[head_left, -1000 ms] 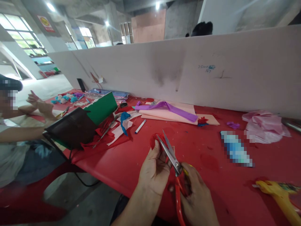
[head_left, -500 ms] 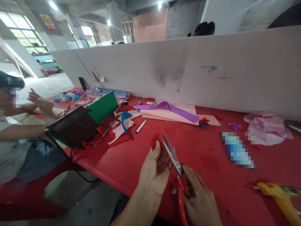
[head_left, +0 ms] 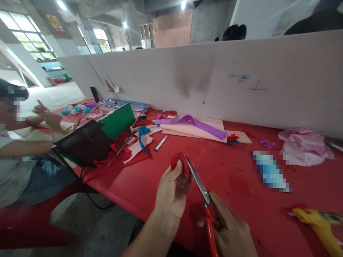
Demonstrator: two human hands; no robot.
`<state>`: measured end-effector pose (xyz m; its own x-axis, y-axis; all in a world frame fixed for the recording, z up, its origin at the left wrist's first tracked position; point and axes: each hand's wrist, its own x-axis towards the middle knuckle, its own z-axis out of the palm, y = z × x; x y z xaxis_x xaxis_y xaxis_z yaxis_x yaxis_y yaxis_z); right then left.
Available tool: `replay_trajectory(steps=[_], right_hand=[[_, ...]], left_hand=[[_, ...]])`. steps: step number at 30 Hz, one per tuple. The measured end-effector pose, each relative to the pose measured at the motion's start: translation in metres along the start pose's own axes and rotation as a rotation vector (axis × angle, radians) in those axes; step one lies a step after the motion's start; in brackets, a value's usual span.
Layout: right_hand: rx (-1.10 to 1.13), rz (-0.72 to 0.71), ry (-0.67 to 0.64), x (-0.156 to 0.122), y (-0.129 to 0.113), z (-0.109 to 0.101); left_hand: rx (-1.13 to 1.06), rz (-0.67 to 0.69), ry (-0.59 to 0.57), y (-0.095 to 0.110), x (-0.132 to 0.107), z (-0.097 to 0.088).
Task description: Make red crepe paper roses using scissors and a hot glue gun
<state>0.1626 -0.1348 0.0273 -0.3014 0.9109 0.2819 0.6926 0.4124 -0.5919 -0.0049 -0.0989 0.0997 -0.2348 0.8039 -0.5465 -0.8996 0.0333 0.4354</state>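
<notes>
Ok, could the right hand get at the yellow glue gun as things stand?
Probably, but not with a free grip: the right hand holds the red-handled scissors. Otherwise the way looks free, with red tabletop between that hand and the yellow glue gun.

A person's bare left hand point(head_left: 170, 194) and bare right hand point(head_left: 232, 223) are pictured with an uncovered left forearm point(head_left: 155, 228), dark clothing point(head_left: 179, 250) partly visible below the near edge of the worktop point(head_left: 227, 166).
</notes>
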Motion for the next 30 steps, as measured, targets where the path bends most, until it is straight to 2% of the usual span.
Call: replay_trajectory(steps=[3, 7, 15, 19, 30], right_hand=[[0.033, -0.007, -0.013, -0.004, 0.003, 0.001], [0.071, 0.021, 0.041, -0.009, 0.000, 0.006], [-0.116, 0.106, 0.013, -0.001, -0.013, -0.002], [-0.062, 0.051, -0.052, 0.003, -0.010, -0.010], [0.102, 0.025, -0.039, 0.006, -0.008, -0.011]], left_hand=[[0.007, 0.016, -0.010, 0.002, 0.000, -0.001], [0.027, 0.036, -0.029, 0.004, -0.002, -0.002], [0.097, 0.076, -0.141, -0.001, -0.004, -0.011], [0.111, 0.061, -0.154, -0.005, -0.006, -0.014], [0.098, 0.052, -0.141, -0.006, -0.008, -0.013]])
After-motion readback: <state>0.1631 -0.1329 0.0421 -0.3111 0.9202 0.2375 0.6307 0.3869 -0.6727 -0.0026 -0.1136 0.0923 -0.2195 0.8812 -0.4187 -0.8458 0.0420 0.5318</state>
